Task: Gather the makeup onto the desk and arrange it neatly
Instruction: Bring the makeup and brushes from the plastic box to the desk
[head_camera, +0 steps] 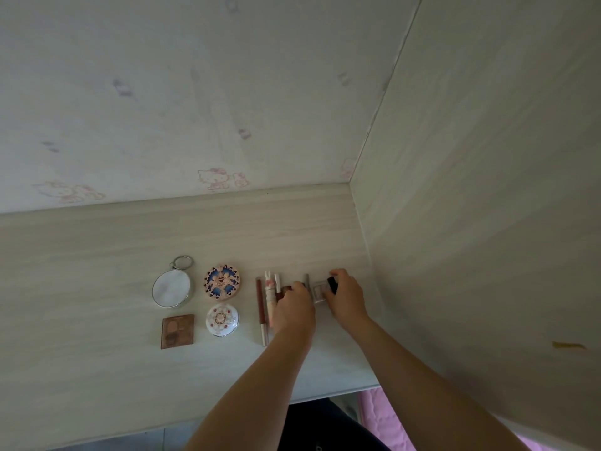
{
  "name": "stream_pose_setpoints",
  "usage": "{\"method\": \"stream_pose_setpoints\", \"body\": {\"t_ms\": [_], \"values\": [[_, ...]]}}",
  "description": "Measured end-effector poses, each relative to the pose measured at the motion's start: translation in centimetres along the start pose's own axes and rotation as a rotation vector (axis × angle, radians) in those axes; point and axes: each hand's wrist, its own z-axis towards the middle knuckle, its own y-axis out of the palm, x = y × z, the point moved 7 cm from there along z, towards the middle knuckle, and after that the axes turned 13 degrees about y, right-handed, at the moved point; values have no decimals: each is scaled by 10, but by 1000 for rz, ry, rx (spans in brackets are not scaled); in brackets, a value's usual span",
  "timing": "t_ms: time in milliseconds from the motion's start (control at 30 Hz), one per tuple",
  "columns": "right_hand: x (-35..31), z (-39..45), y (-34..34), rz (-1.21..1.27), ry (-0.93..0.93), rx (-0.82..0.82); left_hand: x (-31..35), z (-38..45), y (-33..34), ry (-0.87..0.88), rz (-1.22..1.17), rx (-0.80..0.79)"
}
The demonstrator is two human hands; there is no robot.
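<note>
So the makeup's pretty much all on the desk already, this looks like the tidying stage. Using the small clear palette near the side wall as the anchor: the right hand is over it, fingers curled around a little black thing, maybe a cap, hard to tell. Just left of the palette the left hand covers some tubes, fingers curled down on them, though I can't see exactly what it's pinching. Further left lie a red pencil and a bunny-topped tube, then a patterned compact, a white compact, a round mirror and a brown square palette. My guess: next is squaring the tubes parallel, without knocking the pencil.
</note>
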Motion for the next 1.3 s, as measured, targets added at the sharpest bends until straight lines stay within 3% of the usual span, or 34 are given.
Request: {"method": "stream_pose_setpoints", "body": {"t_ms": [400,900,1067,1300], "values": [[1,-8,-13,-85,-25,66,-1,-5,-5,30,-2,81],[34,-29,-26,101,17,107,3,-15,-8,109,-45,77],[44,-42,-12,201,111,20,1,-22,-8,120,-67,56],[35,-51,2,118,43,26,0,-38,-12,221,-107,97]]}}
